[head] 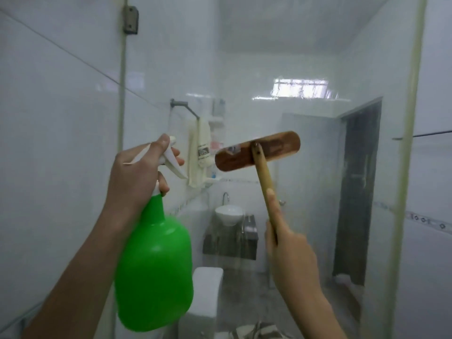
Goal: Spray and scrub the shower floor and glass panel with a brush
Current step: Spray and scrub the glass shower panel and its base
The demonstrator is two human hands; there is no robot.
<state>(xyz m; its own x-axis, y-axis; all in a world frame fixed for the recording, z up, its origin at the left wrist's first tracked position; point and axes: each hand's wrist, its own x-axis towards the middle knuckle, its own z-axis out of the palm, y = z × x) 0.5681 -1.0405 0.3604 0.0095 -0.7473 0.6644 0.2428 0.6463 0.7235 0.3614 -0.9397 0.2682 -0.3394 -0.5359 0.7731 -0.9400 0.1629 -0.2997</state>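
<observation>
With the left hand (137,177) gripping the green spray bottle (154,263) and the right hand (291,255) closed on the wooden scrub brush (258,151) handle, press the bristles flat against the glass panel (305,69) and scrub in overlapping strokes.

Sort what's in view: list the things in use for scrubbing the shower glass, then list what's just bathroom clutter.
In use:
- left hand holding the green spray bottle
- right hand holding the wooden brush
- glass panel

Just there, seen through the glass:
- towel on its rail
- white basin
- toilet tank
- dark door
</observation>
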